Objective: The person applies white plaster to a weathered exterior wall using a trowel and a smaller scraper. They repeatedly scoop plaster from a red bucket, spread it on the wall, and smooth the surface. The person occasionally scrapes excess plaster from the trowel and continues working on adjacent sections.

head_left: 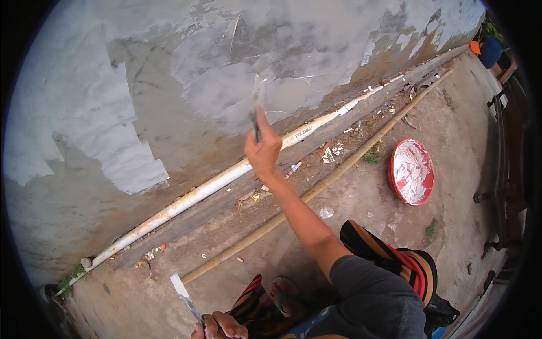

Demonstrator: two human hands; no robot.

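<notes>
Against the grey wall (152, 85), my right hand (264, 151) is stretched out and closed around a putty knife (258, 96). Its blade is blurred and meets a patch of wet, smeared grey-white putty (220, 79). Low in the view, my left hand (221, 326) grips a second putty knife (182, 289), whose blade carries white putty and points up and to the left. The lower part of that hand is cut off by the picture's edge. To the right on the ground, a red basin (391, 178) holds white putty, spread over its inside.
A stained white pipe (212, 187) runs along the wall's foot. Parallel to it, a long bamboo pole (333, 176) lies on the ground (361, 212) among scraps of litter. Dark wooden furniture (505, 186) stands at the right edge. A blue container (490, 52) is at the far right.
</notes>
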